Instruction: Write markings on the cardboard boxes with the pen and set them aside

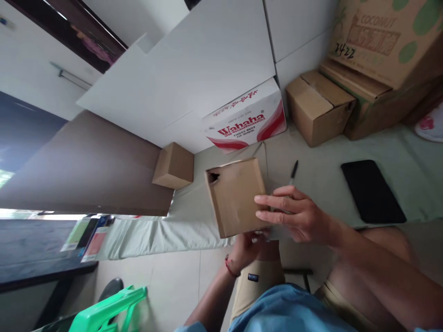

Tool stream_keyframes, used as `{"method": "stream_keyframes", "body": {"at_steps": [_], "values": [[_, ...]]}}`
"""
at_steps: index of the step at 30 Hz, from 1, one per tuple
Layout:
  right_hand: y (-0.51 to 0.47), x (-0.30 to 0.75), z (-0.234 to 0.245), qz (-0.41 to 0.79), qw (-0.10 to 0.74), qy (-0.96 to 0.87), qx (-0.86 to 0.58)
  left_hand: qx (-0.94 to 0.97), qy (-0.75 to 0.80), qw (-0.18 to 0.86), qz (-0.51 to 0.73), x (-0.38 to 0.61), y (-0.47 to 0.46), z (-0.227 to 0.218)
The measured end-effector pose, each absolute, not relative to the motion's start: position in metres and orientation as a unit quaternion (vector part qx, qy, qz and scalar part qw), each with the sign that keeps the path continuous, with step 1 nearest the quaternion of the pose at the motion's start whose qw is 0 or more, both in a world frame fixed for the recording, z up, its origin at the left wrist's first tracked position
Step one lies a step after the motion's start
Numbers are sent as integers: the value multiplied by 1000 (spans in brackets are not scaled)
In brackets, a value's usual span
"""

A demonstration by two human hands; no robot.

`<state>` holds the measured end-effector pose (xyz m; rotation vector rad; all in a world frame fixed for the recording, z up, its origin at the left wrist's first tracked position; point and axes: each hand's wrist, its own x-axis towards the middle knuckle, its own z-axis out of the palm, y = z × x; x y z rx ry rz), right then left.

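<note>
Cardboard box held at the near edge of the table. Your right hand clamps its side; your left hand grips underneath. The flaps look folded shut, one corner gapes. Pen lies behind, untouched.

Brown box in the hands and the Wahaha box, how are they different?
The brown box is plain; the Wahaha box is white with red letters. The brown box is held by the left hand and right hand; the Wahaha box sits on the green sheet. Both are cardboard boxes.
</note>
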<state>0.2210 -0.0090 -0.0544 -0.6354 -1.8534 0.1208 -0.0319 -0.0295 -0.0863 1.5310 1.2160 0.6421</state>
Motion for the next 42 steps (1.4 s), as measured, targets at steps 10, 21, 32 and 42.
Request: {"method": "stream_keyframes", "body": {"at_steps": [10, 21, 32, 42], "values": [[-5, 210, -65, 99, 534, -798, -261, 765, 407, -37, 498, -51, -61, -14], [-2, 225, -73, 158, 531, -780, -290, 737, 495, 116, 445, -21, 55, 20], [51, 294, -87, 164, -34, -619, -767, 812, 433, 141, 365, 3, 91, 42], [48, 285, -85, 166, -26, -671, -722, 800, 349, 336, 353, -8, 119, 53]]}}
